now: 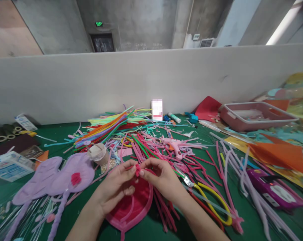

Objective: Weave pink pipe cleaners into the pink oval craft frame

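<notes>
- The green table (53,132) runs up to a grey partition and is strewn with craft scraps.
- Your left hand (116,187) and right hand (161,179) meet fingertip to fingertip. Both are pinched narrow on a small red tuft (137,170).
- The tuft sits at 2 o'clock from your left hand and 10 o'clock from your right, equally near both. It is too bunched to show a long axis.
- A pink heart (131,209) lies under your hands at 6 o'clock, its point toward you.
- Farther out:
  - scissors (214,197) at 4 o'clock
  - glue gun (175,145) at 1 o'clock
  - pipe cleaners (108,129) at 11 o'clock
  - purple butterfly (48,180) at 9 o'clock
</notes>
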A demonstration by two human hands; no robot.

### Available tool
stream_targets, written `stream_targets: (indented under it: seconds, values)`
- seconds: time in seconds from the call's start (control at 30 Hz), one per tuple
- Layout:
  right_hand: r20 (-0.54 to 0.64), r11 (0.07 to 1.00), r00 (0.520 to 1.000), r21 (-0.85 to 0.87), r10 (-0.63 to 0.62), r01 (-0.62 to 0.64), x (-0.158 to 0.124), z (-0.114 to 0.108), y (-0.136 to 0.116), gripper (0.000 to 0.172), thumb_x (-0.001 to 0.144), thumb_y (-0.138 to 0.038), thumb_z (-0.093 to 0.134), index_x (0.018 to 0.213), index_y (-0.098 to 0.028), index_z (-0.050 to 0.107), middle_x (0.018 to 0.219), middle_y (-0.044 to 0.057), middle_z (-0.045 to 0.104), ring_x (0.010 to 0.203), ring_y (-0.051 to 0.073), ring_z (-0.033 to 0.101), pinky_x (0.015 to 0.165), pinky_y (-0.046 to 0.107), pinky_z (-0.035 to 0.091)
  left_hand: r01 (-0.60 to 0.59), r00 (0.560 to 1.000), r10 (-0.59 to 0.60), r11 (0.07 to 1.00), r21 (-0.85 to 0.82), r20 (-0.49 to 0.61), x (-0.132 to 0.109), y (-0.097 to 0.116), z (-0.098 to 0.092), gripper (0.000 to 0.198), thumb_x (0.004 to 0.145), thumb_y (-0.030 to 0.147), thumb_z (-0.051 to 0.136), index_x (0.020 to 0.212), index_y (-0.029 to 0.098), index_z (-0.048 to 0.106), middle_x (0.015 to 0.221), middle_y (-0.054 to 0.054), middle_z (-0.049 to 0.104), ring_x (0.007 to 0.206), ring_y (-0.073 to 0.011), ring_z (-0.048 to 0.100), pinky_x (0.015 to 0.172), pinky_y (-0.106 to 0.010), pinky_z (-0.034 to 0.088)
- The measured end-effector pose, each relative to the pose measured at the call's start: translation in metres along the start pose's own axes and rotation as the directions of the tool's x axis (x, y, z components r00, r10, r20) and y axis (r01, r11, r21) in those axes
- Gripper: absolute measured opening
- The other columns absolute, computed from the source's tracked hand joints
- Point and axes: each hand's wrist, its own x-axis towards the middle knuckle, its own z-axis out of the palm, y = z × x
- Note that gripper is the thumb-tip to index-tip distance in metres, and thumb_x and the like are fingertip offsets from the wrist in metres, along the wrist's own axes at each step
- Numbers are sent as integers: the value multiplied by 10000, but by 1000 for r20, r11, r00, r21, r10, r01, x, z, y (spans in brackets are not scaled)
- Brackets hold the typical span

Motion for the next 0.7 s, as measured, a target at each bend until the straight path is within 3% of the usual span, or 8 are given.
stream_targets:
  seconds: [0.07,0.13,0.2,0.27,0.37,0.5,0.7]
  values:
    - [-34,998,999,-50,-26,24,0,2,1,142,809,-307,629,809,-165,624,768,16,635,720,153,606,685,268,478,-154,980,169,978,142,-103,0,2,2,297,675,370,827,885,221,678,772,25,617,642,-92,556,490,-155,424]
    - [-85,992,994,-117,-65,55,0,5,1,134,830,-305,602,821,-172,607,775,18,634,718,154,603,668,265,475,-332,893,418,861,385,-165,-1,5,3,236,721,383,782,881,224,714,843,2,674,753,-134,611,652,-214,497]
    - [-128,984,988,-169,-85,63,0,7,1,121,849,-299,580,841,-180,600,798,29,654,728,162,619,660,268,481,-397,808,577,686,610,-122,-4,8,3,181,760,371,738,844,211,749,876,-33,719,853,-192,641,792,-276,498]
    - [-146,973,985,-222,-96,61,-1,7,1,108,859,-289,575,858,-187,611,816,41,683,743,175,640,662,275,489,-384,779,625,551,741,-61,-6,8,3,163,762,357,730,832,214,767,878,-51,745,872,-233,654,832,-317,487]
    - [-115,934,980,-338,-165,117,-2,7,1,88,871,-237,559,881,-196,637,846,49,714,769,184,664,697,284,497,-360,747,664,443,821,-30,-7,5,1,135,769,328,722,854,233,767,890,-46,760,854,-246,666,821,-327,482]
    - [-47,849,962,-482,-269,215,-4,6,2,126,893,-187,519,920,-191,643,873,56,715,782,187,670,721,289,494,-374,719,694,357,856,24,-6,2,1,112,805,311,682,837,232,755,869,-42,755,836,-237,665,797,-305,464]
    - [10,700,948,-672,-319,243,-4,7,8,148,926,-184,466,972,-174,606,925,86,691,844,220,649,727,321,482,-365,732,677,301,881,72,-2,-1,2,152,881,302,582,874,235,719,867,-28,728,840,-216,650,767,-276,435]
